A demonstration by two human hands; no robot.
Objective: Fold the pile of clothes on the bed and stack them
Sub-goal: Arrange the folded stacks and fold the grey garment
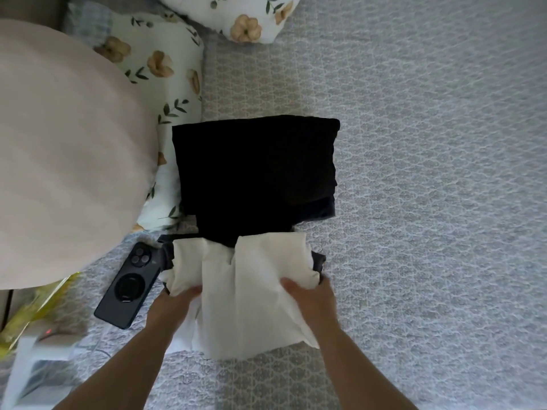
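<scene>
A folded black garment (254,170) lies on the grey patterned bed cover (429,173) in the middle of the view. In front of it, a white garment (245,294) is bunched and partly folded over a dark grey piece (318,260) that shows at its sides. My left hand (174,303) grips the white garment's left side, fingers tucked under the cloth. My right hand (310,300) grips its right side, thumb on top. The white cloth's near edge hangs toward me between my forearms.
A dark phone (127,287) lies on the bed left of the white garment. A large beige pillow (65,155) and two floral pillows (174,81) sit at the left and back. A yellow item (35,309) and a white object (32,371) are at the lower left.
</scene>
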